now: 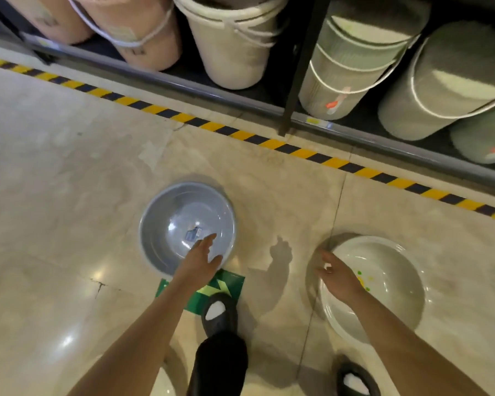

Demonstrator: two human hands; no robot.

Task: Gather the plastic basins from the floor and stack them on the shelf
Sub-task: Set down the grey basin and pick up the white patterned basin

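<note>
Biggest risk imo is the floor (69, 181): it looks glossy and slick, so grabbing a rim one-handed could just skate the grey basin (172, 224) away toward the shelf (355, 130) of stacked buckets (229, 47), and the white basin (383, 281) off to the right could tip if it's lifted by one edge. Both basins sit on the floor well apart, nothing gathered yet. Left hand (202, 260) hangs over the grey one's near rim, fingers straight and released, while the right hand (340, 275) hovers over the white one's left edge, fingers loose, holding nothing
</note>
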